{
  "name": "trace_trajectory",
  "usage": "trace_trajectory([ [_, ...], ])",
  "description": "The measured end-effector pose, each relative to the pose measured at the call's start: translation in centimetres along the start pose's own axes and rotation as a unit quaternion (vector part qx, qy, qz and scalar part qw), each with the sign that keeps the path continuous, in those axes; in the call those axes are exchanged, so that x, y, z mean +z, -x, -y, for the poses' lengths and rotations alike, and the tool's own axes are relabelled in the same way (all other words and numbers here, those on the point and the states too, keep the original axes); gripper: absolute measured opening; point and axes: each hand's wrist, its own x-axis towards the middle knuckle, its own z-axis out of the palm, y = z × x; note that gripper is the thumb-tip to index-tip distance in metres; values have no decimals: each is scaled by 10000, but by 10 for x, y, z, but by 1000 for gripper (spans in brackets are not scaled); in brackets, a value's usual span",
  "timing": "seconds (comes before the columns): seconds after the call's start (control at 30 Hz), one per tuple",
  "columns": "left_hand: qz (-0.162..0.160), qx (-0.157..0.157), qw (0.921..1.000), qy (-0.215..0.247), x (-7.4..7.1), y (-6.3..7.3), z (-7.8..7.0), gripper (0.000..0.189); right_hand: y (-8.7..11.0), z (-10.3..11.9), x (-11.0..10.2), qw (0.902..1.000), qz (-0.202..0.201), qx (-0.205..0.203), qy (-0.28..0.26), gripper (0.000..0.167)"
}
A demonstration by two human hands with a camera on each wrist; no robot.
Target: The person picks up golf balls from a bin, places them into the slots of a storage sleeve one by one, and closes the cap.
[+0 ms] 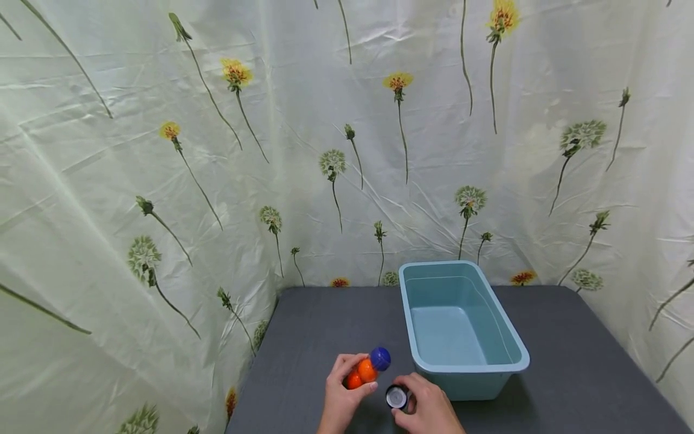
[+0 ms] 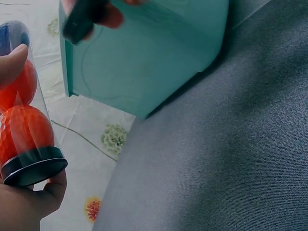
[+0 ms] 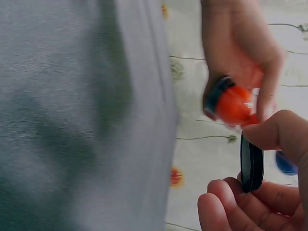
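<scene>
My left hand (image 1: 340,395) grips a clear plastic tube (image 2: 42,103) with a black end piece (image 2: 36,166). Inside it sit two orange balls (image 1: 367,371) and, at the far end, a blue ball (image 1: 381,358). Close by on the right, my right hand (image 1: 425,404) pinches a round black cap (image 1: 397,397) between thumb and fingers. The right wrist view shows that cap (image 3: 252,163) edge-on, apart from the tube. In the left wrist view the right fingers are blurred and partly out of frame.
A light blue plastic tub (image 1: 463,369) stands on the dark grey tabletop (image 1: 336,319), just beyond my right hand. Behind and to the sides hangs a pale curtain (image 1: 303,120) printed with dandelions.
</scene>
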Motion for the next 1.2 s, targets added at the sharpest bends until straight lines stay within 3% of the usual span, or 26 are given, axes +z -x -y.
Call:
trace_trajectory([
  [0.2, 293, -86, 9995, -12, -1, 3, -3, 48, 1, 12, -6, 9990, -442, 37, 78, 36],
  [0.4, 718, -177, 9973, 7, -1, 8, -4, 47, 7, 22, -10, 9985, -527, 150, -69, 39],
  [0.67, 677, -156, 9975, 98, -3, 8, -6, 47, 11, 37, -21, 9961, -837, 222, -179, 39],
  [0.9, 669, -48, 9977, 65, -3, 9, -10, 47, 12, 41, -30, 9902, -871, 538, -951, 46],
  [1.1, 901, -125, 9958, 71, -3, 11, -12, 43, 12, 45, -35, 9776, -1292, 926, -1381, 52],
  [1.2, 1061, -9, 9944, 13, -2, 12, -12, 43, 12, 45, -40, 9777, -1292, 896, -1395, 51],
])
